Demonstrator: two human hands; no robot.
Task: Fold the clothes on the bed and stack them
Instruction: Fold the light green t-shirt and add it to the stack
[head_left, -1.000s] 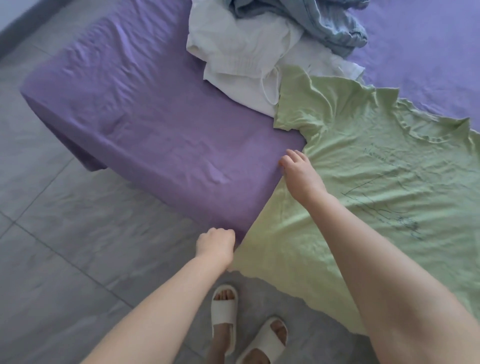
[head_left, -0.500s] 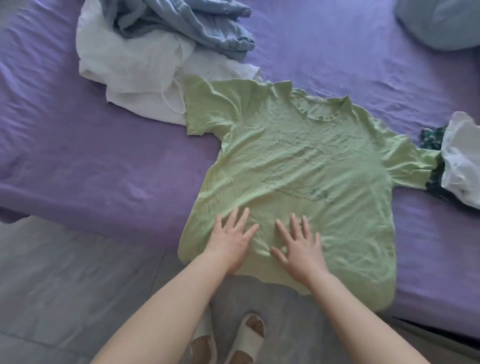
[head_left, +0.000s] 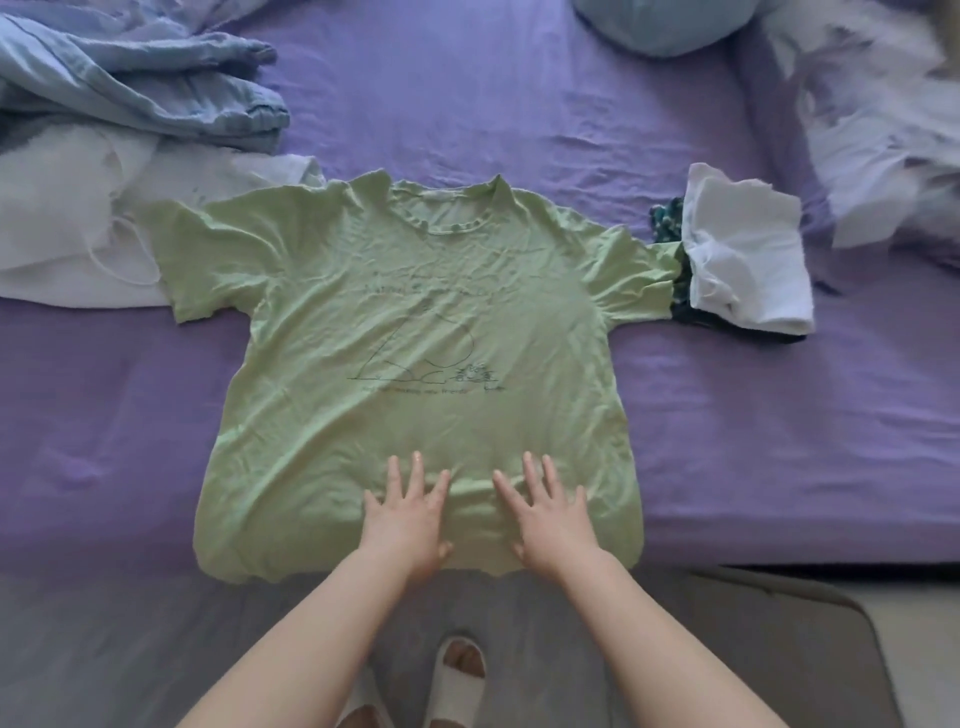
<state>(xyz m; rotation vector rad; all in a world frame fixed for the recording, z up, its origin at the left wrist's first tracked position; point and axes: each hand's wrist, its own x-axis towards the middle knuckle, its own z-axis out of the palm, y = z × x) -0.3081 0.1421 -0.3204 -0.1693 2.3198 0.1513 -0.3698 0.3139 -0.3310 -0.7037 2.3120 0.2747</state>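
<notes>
I have the green T-shirt (head_left: 415, 332) spread flat, front up, across the purple bed (head_left: 779, 441), its collar pointing away from me and its hem hanging just over the near edge. My left hand (head_left: 408, 525) and right hand (head_left: 550, 519) both lie palm down on the lower part of the shirt, side by side and a little apart, fingers straight and fanned out, gripping nothing.

The shirt's left sleeve overlaps a crumpled white garment (head_left: 67, 223), and a rumpled blue garment (head_left: 156, 88) lies on top of that one, toward the far left corner. The right sleeve touches a small folded stack: a white folded piece (head_left: 743, 260) on top of something dark green and patterned (head_left: 667, 218), which I can only partly see. Further right there is bunched white bedding (head_left: 883, 130), too blurred to make out. A pale blue pillow (head_left: 660, 26) sits at the far edge.

Below the hem I see the grey floor (head_left: 130, 649) and a foot in a white slipper (head_left: 457, 680).
</notes>
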